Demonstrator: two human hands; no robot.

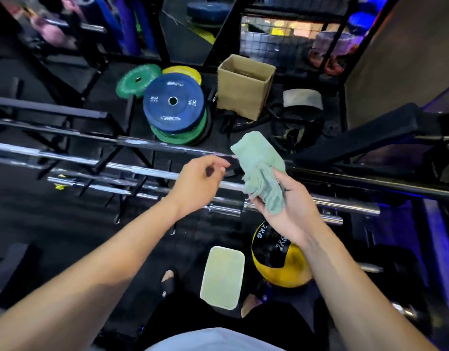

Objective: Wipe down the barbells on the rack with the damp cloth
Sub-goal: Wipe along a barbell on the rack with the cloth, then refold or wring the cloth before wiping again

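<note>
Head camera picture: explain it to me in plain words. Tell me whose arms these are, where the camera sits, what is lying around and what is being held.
There is no machine here. One wide-angle camera is worn on a person's head and looks forward and down, so the two bare arms are that person's own.

The right hand holds a pale green cloth, bunched up. The left hand holds nothing; its fingers hang loosely curled above the bars.

Under the hands lie several shiny steel barbells side by side on a low black rack. The cloth does not seem to touch any of them.

Beyond the bars sit stacked weight plates, blue on top, and an open cardboard box. Near the person's feet are a pale green rectangular tub and a yellow and black medicine ball.
</note>
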